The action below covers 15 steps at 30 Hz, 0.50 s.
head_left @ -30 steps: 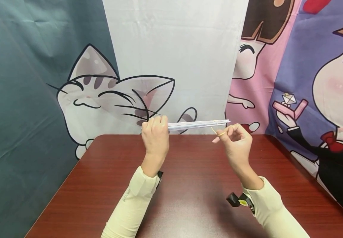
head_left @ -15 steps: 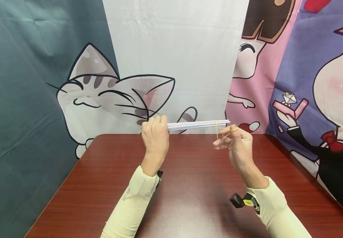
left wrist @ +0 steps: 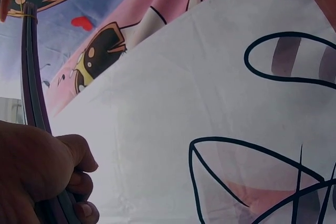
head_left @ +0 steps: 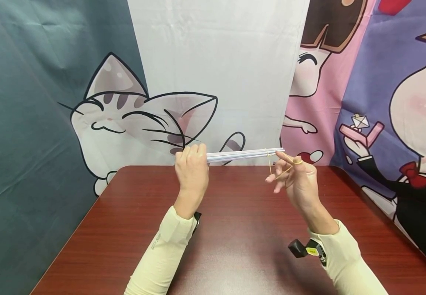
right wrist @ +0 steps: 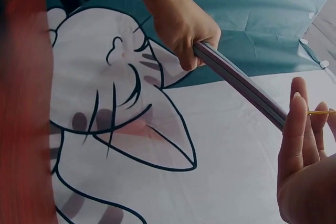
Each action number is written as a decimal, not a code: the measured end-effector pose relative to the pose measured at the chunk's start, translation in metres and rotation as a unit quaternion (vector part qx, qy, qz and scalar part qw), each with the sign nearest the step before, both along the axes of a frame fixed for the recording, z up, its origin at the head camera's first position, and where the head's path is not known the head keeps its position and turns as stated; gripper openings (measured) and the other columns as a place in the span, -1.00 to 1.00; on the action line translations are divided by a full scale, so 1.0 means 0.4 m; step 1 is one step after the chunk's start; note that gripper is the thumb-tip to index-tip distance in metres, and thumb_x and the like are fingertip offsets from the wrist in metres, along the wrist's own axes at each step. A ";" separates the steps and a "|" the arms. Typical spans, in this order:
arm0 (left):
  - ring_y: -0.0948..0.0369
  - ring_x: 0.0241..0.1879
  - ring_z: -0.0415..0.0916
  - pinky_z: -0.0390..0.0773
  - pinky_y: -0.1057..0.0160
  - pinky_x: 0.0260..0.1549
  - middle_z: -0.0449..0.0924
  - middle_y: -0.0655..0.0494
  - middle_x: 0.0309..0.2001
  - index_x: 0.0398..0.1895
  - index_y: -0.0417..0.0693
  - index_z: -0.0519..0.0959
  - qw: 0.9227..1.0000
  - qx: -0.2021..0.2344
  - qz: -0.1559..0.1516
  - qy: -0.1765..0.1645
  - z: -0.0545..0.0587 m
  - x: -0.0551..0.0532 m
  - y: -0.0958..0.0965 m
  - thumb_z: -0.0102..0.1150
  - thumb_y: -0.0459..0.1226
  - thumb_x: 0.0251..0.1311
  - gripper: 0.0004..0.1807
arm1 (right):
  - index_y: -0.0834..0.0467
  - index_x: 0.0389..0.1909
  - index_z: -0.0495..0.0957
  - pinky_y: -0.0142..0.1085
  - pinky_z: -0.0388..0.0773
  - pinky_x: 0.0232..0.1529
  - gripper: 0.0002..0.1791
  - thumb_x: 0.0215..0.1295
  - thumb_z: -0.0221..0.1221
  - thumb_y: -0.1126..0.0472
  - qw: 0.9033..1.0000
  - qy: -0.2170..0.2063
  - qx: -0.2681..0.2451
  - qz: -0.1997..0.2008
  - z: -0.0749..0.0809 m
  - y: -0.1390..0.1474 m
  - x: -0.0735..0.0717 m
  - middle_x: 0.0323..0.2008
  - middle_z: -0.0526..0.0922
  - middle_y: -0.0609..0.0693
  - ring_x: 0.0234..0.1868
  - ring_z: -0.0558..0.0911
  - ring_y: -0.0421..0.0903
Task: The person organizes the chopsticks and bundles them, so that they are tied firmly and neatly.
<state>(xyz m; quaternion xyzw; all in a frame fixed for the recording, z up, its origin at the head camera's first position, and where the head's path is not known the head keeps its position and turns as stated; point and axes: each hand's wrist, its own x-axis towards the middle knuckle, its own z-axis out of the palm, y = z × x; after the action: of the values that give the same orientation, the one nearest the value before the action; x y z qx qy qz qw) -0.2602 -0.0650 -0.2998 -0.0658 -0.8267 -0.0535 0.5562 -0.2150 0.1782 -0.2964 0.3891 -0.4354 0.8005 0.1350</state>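
Note:
My left hand (head_left: 192,170) grips one end of a bundle of long thin rods (head_left: 240,155), held level above the table's far edge. They look white in the head view and grey-purple in the left wrist view; their exact kind is unclear. Around the bundle's right end runs a yellow rubber band (right wrist: 320,112), its loop stretched out over the thumb and fingers of my right hand (head_left: 303,184). Those fingers (right wrist: 293,140) are spread and fairly straight beside the rod ends. The left palm hides the bundle's other end.
Below both hands lies a reddish-brown wooden table (head_left: 231,246). Behind it hangs a cloth backdrop (head_left: 220,61) printed with a cartoon cat and figures. A black wrist camera (head_left: 297,248) sits on the right forearm.
My right hand has gone from bunched fingers to spread ones, drawing the rubber band into a wider loop, and has shifted slightly right. The left hand and bundle have hardly moved.

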 end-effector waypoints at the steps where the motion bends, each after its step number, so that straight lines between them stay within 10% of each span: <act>1: 0.03 -0.49 0.50 0.33 0.11 -0.50 0.46 0.02 -0.61 -0.60 -0.10 0.46 1.000 0.001 0.000 0.002 0.000 0.001 0.000 0.36 -0.47 -0.17 -0.76 | 0.29 0.08 0.63 -0.35 0.54 -0.71 -0.58 0.47 0.09 0.05 1.000 -0.002 -0.002 0.003 0.000 0.001 0.000 -0.52 0.59 0.07 -0.47 0.77 -0.01; 15: 0.03 -0.52 0.48 0.31 0.11 -0.50 0.41 0.03 -0.64 -0.62 -0.10 0.42 1.000 0.006 -0.011 0.024 -0.007 0.001 -0.006 0.37 -0.51 -0.22 -0.72 | 0.15 0.39 0.36 -0.39 0.48 -0.79 -0.48 0.51 0.03 0.05 0.998 -0.061 -0.009 -0.020 0.001 -0.008 0.020 -0.53 0.64 0.05 -0.46 0.77 -0.05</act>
<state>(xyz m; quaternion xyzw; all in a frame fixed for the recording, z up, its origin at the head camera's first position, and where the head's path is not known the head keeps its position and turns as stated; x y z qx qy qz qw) -0.2597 -0.0673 -0.3028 -0.0722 -0.8121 -0.0631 0.5756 -0.2072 0.1752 -0.2961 0.3292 -0.4436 0.8237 0.1275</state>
